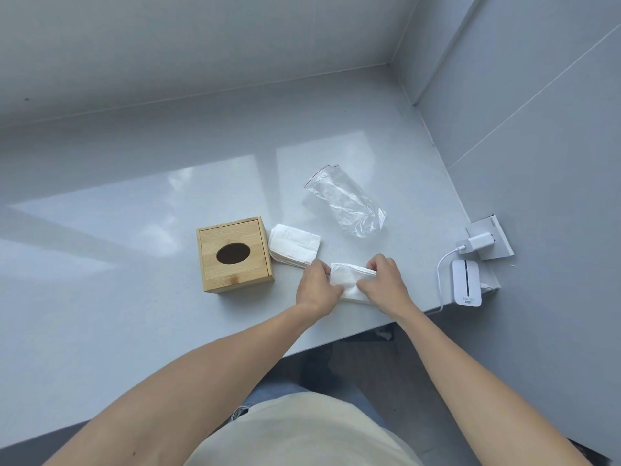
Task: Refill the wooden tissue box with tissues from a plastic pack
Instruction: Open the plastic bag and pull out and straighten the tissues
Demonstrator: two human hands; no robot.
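Observation:
A square wooden tissue box (235,255) with an oval hole in its lid stands on the grey counter (134,230). Right beside it lies a stack of white tissues (294,245), touching the box's right side. A clear plastic zip bag (342,201) with a red seal line lies empty and crumpled behind them. My left hand (317,285) and my right hand (383,280) both grip a second wad of white tissues (346,279) near the counter's front edge, one hand at each end.
A white charger (475,243) sits in a wall socket plate (497,237) at the right, with a cable running to a small white device (465,282) on the counter's right end. Grey walls close the back and right. The counter's front edge runs diagonally below my hands.

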